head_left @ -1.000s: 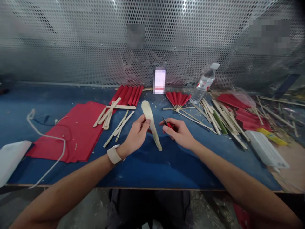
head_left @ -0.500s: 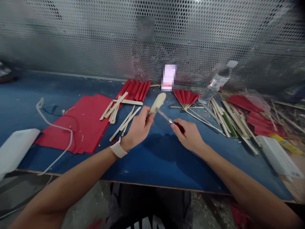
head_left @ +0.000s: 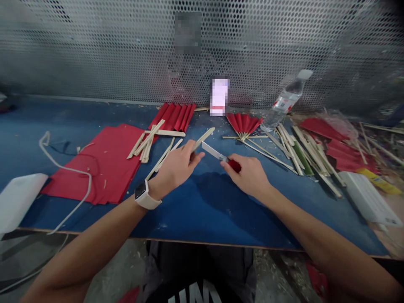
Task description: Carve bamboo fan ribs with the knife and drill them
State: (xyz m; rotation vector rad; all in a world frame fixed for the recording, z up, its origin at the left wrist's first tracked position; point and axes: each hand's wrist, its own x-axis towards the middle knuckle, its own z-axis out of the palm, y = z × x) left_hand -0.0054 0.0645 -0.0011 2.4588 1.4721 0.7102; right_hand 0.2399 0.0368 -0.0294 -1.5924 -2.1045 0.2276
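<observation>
My left hand [head_left: 178, 165], with a watch on its wrist, is closed on a pale bamboo strip [head_left: 204, 138] that points up and to the right, its narrow edge facing me. In my right hand [head_left: 248, 172] is a knife with a red handle [head_left: 234, 165]. The knife's flat blade [head_left: 213, 150] reaches left toward the strip, its tip close to my left fingers. Whether blade and strip touch, I cannot tell. Just left of my left hand lie several cut bamboo strips [head_left: 147, 143], partly on a stack of red paper [head_left: 97, 164].
Behind stand pleated red paper [head_left: 173, 117], a lit phone [head_left: 220, 97] against the perforated metal wall [head_left: 126, 54], a small red fan [head_left: 244, 125] and a water bottle [head_left: 288, 99]. More bamboo strips [head_left: 311, 153] lie right. White boxes [head_left: 22, 198] and a cable [head_left: 89, 185] lie at the sides.
My left hand has turned the bamboo strip from its broad face to its narrow edge. The knife blade has come away from the strip's face and shows its flat side more.
</observation>
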